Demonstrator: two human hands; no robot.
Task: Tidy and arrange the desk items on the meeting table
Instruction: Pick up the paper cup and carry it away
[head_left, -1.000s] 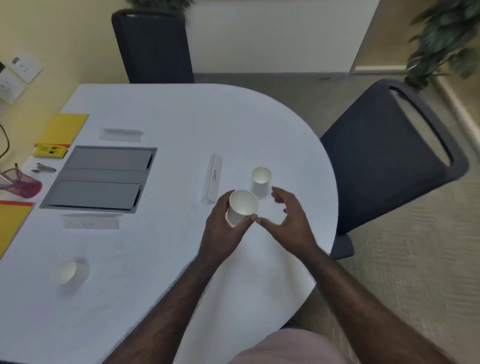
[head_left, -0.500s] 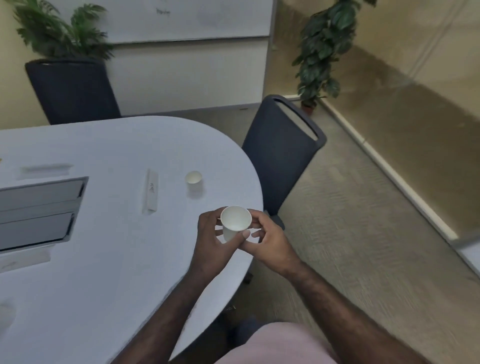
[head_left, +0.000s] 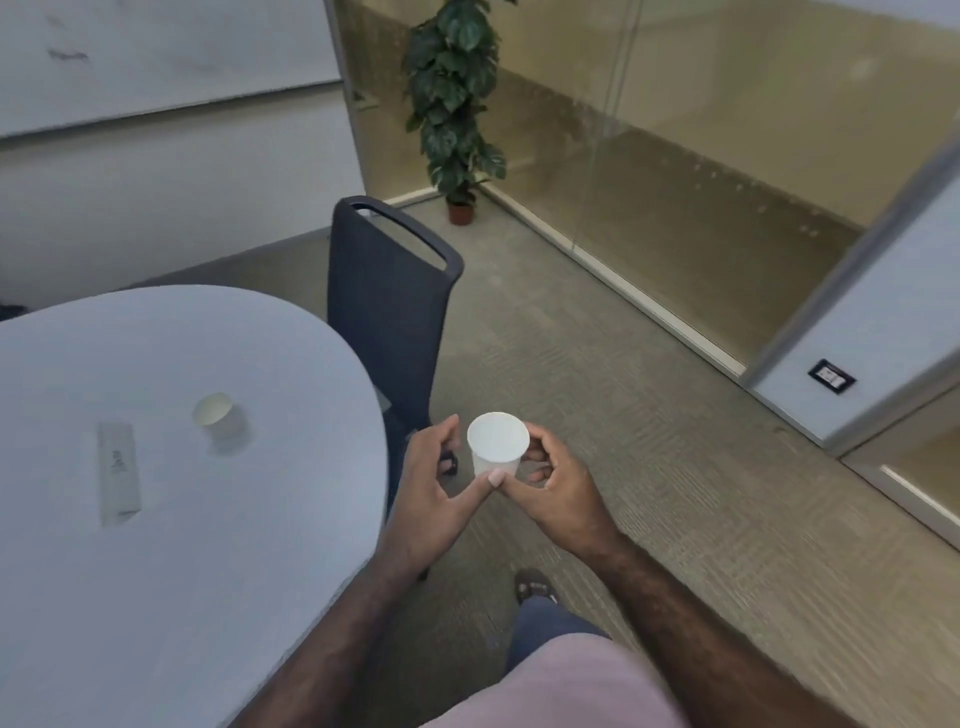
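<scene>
I have the paper cup (head_left: 497, 441) off the table (head_left: 156, 571) now, held in the air past the table's right edge, above the carpet and in front of the dark chair (head_left: 387, 312). My right hand (head_left: 558, 491) is doing the grasping: its fingers curl round the far right of the cup wall and its thumb presses the near side. My left hand (head_left: 434, 486) is loosely spread, thumb tip meeting the cup's lower wall beside the right thumb, fingers apart and not wrapped round anything. I judge this to be a hand-over, the left only steadying while the right takes the weight.

The cup stands upright, long axis vertical, mouth up toward the camera, base hidden below. Held like that it would spill nothing, though I cannot see whether it holds anything.

On the table, a second paper cup (head_left: 218, 415) also stands mouth up near the right edge, and a white folded name card (head_left: 119, 470) lies just left of it, its length running near to far. Both look still to be dealt with.
</scene>
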